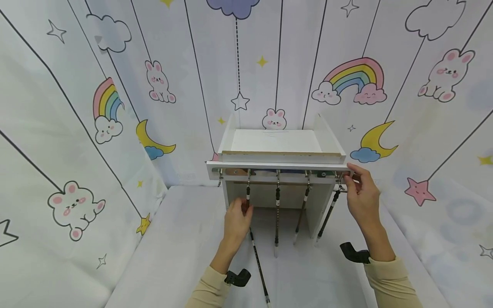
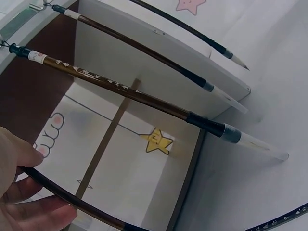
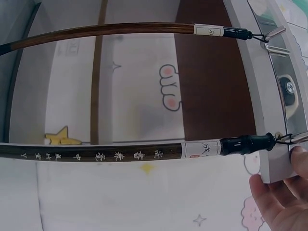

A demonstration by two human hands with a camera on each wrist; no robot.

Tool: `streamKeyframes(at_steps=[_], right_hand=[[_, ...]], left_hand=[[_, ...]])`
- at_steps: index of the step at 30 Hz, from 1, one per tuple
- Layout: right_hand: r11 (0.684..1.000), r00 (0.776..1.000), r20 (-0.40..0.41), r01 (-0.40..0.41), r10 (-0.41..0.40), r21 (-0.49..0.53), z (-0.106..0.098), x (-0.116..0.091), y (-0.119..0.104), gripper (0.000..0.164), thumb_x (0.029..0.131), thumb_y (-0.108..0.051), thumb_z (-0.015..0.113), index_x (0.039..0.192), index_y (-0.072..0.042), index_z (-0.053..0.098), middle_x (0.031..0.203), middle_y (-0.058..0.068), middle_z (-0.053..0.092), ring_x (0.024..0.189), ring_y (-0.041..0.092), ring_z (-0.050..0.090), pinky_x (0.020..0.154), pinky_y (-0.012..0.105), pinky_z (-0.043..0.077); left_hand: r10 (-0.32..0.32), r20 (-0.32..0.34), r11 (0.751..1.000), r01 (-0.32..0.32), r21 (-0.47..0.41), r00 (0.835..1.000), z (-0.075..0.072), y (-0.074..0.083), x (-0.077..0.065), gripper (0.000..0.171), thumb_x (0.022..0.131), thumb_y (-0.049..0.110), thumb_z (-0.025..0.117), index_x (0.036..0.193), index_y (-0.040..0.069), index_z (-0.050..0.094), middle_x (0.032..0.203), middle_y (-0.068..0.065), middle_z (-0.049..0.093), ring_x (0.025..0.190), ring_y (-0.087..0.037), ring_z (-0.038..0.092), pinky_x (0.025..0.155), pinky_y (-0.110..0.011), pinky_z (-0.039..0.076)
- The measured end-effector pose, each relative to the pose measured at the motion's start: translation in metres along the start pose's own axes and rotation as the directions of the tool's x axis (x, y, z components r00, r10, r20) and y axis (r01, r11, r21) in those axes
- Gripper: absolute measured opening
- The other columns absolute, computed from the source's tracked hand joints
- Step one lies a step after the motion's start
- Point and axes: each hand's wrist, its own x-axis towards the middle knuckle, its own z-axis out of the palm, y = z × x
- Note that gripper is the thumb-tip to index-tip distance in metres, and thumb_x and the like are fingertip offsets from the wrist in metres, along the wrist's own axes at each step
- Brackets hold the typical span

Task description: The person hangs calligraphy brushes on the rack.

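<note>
My left hand pinches the shaft of a calligraphy brush between thumb and fingers. That brush's upper end is just below the second hook from the left on the hook rail. At the rail's right end, my right hand grips the edge, thumb in front and fingers beneath. Beside the held brush hang a middle brush, another brush and, nearest my right hand, a brush with white lettering. Clear caps cover some tips; one brush shows a bare pointed tip.
The rail fronts a white shelf unit with a tray-like top and open lower space. Another brush lies on the white tabletop, in front of the unit. The leftmost hook bears no brush. A patterned backdrop stands behind.
</note>
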Motion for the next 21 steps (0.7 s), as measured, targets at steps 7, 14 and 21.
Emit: streamKeyframes(at_steps=[7, 14, 21], right_hand=[[1.0, 1.0, 0.01, -0.008, 0.008, -0.016, 0.0, 0.0, 0.001, 0.044, 0.095, -0.007, 0.052, 0.136, -0.022, 0.047, 0.119, 0.014, 0.058, 0.102, -0.015, 0.05, 0.085, -0.001, 0.038], [1.0, 1.0, 0.016, -0.011, 0.012, -0.021, 0.0, 0.001, 0.001, 0.045, 0.095, -0.009, 0.053, 0.136, -0.025, 0.047, 0.12, 0.013, 0.058, 0.103, -0.015, 0.05, 0.085, -0.001, 0.038], [0.999, 1.0, 0.012, -0.015, 0.015, -0.03, 0.0, 0.0, 0.001, 0.045, 0.095, -0.009, 0.053, 0.136, -0.026, 0.047, 0.119, 0.012, 0.059, 0.102, -0.016, 0.05, 0.085, -0.002, 0.038]], left_hand=[[-0.004, 0.001, 1.0, 0.004, 0.027, 1.0, 0.001, -0.003, -0.001, 0.02, 0.086, 0.02, 0.066, 0.099, 0.006, 0.061, 0.085, -0.005, 0.06, 0.074, -0.015, 0.056, 0.061, -0.025, 0.046], [-0.032, 0.013, 0.998, 0.031, 0.048, 0.999, 0.003, -0.003, -0.006, 0.022, 0.084, 0.02, 0.068, 0.099, 0.007, 0.061, 0.087, -0.006, 0.062, 0.077, -0.018, 0.06, 0.063, -0.028, 0.049], [-0.066, 0.049, 0.996, 0.062, 0.071, 0.997, 0.0, -0.003, -0.013, 0.024, 0.084, 0.028, 0.067, 0.101, 0.012, 0.06, 0.093, -0.003, 0.062, 0.08, -0.016, 0.06, 0.066, -0.028, 0.048]])
